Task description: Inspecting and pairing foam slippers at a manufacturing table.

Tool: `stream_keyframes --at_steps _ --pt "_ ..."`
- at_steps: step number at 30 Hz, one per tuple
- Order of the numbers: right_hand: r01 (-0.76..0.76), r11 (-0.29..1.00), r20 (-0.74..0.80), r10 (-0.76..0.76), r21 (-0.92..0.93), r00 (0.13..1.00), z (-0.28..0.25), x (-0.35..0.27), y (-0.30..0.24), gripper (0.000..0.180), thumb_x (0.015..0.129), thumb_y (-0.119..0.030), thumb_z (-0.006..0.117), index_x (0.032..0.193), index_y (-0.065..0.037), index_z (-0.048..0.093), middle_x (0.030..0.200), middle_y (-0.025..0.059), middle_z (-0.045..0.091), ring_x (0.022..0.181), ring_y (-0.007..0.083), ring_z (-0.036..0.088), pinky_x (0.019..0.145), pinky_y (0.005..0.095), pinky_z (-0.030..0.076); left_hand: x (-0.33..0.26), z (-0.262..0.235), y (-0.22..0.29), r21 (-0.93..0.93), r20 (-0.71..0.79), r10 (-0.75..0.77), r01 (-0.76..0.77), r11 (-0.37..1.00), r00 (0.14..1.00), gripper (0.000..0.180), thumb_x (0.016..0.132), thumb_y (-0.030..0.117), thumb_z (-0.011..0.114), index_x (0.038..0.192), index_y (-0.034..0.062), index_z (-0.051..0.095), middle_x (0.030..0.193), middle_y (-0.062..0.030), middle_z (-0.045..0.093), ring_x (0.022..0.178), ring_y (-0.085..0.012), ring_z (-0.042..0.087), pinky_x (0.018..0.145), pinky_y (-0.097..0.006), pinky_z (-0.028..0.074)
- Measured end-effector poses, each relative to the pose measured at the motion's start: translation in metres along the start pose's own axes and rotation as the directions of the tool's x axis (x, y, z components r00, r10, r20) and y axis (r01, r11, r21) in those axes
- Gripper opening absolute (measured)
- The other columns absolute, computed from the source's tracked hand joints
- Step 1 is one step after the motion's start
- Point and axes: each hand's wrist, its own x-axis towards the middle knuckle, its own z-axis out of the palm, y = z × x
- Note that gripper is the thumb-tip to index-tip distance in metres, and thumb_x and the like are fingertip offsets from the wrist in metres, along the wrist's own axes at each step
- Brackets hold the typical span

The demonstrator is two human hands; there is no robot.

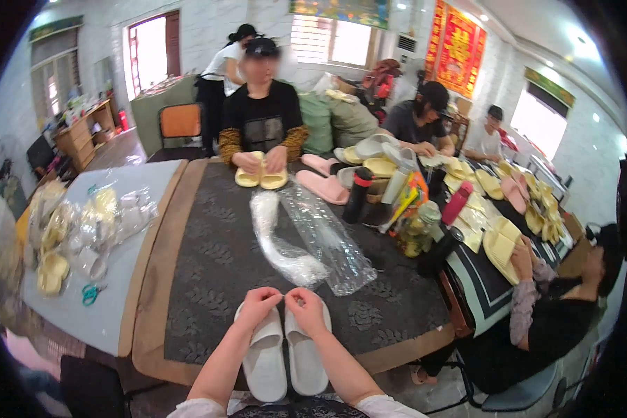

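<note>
A pair of light grey slide slippers (265,366) rests side by side at the table's near edge, toes pointing away from me. Over the toe of the left slipper, my left hand (259,306) is closed in a pinch. My right hand (306,311) pinches likewise above the right slipper's toe, its fingertips close to the left hand's. Whatever lies between the fingertips is too small to make out. Just beyond my hands are a bunched stack of clear plastic bags (275,245) and a flatter spread of clear plastic film (333,244).
Across the dark patterned table (209,279), a person handles yellow slippers (261,172). Pink slippers (322,187), a black bottle (357,195) and a glass jar (419,230) stand farther right. Bagged slippers (94,219) and teal scissors (90,294) lie on the left table. Co-workers sit at right.
</note>
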Motion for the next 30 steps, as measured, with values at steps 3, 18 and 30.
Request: stream_keyframes --at_steps 3,18,30 --pt "-0.030 1.000 0.013 0.030 -0.006 0.999 -0.001 0.002 0.005 0.007 0.083 -0.010 0.065 0.084 -0.003 0.066 0.070 -0.0028 0.060 0.065 0.0040 0.051 0.058 0.0220 0.042 0.005 -0.001 -0.009 0.004 0.034 0.075 -0.075 0.997 0.997 0.013 0.083 0.017 0.066 0.084 0.0043 0.069 0.073 0.0066 0.059 0.067 -0.0031 0.050 0.058 -0.021 0.038" --pt "-0.086 0.996 0.068 0.085 0.000 0.994 0.005 0.002 0.002 0.010 0.083 -0.012 0.066 0.082 -0.002 0.066 0.068 -0.0007 0.060 0.061 0.0057 0.051 0.056 0.0236 0.042 0.009 -0.006 -0.022 0.007 0.065 0.088 -0.089 0.996 0.994 0.017 0.084 0.017 0.068 0.089 0.0017 0.070 0.076 0.0039 0.063 0.070 -0.0038 0.053 0.063 -0.023 0.044" --pt "-0.054 0.998 -0.008 0.053 -0.015 0.999 0.007 0.002 -0.003 0.011 0.083 -0.013 0.068 0.084 -0.002 0.066 0.068 -0.0015 0.061 0.059 0.0040 0.050 0.055 0.0221 0.042 0.004 0.006 -0.021 0.278 -0.183 0.325 -0.268 0.922 0.928 0.019 0.082 0.024 0.068 0.088 0.0062 0.070 0.074 -0.0052 0.064 0.065 -0.0145 0.059 0.062 -0.029 0.047"
